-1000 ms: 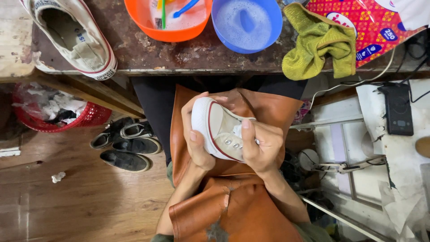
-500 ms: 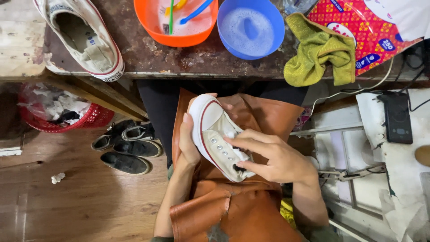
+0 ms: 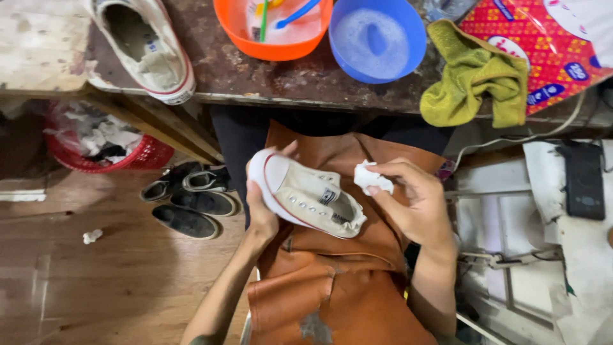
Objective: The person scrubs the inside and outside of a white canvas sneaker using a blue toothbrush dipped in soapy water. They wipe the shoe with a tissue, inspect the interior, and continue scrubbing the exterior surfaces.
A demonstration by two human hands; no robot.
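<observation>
My left hand (image 3: 262, 207) grips a white canvas sneaker (image 3: 306, 198) with a red stripe by its toe, over a brown leather apron (image 3: 338, 281) on my lap. Its opening faces right. My right hand (image 3: 415, 201) is lifted just off the shoe's right side and pinches a small crumpled white wad (image 3: 371, 179) between thumb and fingers. The wad hangs a little above the shoe's heel, apart from it.
A worn table (image 3: 300, 80) ahead carries a second white sneaker (image 3: 143, 48), an orange bowl (image 3: 271, 29) with brushes, a blue bowl (image 3: 377, 38) of soapy water, a green cloth (image 3: 476, 80) and a red packet (image 3: 543, 45). A red basket (image 3: 105, 144) and dark shoes (image 3: 188, 201) sit on the floor at left.
My right hand has lifted off the sneaker and pulled the white wad up and to the right. The left hand has turned the shoe so it lies flatter, opening upward.
</observation>
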